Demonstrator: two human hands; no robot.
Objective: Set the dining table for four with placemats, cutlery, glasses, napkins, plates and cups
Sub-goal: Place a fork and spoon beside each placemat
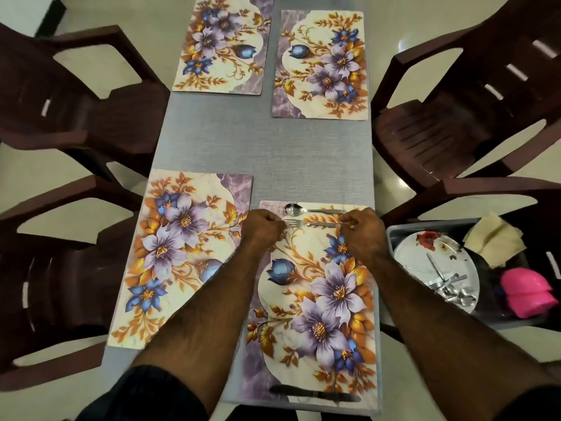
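Fork (306, 223) lies flat on the near right mat (318, 299), spanning between both hands, spoon (309, 210) just beyond it. Left hand (263, 227) is curled at the tine end, right hand (362, 230) pinches the handle end; whether the left fingers actually hold the tines cannot be told. Steel fork looks light, stiff and slick. Best taken by the handle, pinched at the sides. Knife (314, 397) lies at the mat's near edge, close to the body.

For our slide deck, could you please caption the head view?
Both hands align a fork beside a spoon on the near-right placemat.
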